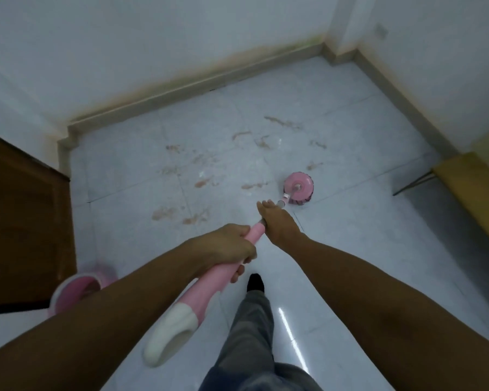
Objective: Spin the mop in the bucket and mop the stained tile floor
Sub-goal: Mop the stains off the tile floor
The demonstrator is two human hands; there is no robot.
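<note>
A pink round mop head (298, 190) rests on the white tile floor (350, 244), right of the brown stains (201, 170) that spread across the middle tiles. The mop handle (209, 280), pink with a white end, runs from the head back toward me. My left hand (232, 246) is wrapped around the pink grip. My right hand (277, 221) holds the thin metal shaft further down, fingers pointing toward the mop head. The pink bucket (76, 289) stands at the lower left, partly hidden by my left forearm.
A brown wooden door (20, 221) stands at the left beside the bucket. White walls with a beige skirting (195, 80) close the far side and right. A yellow table with thin metal legs (472, 193) is at the right. My leg and dark shoe (256, 283) are below the hands.
</note>
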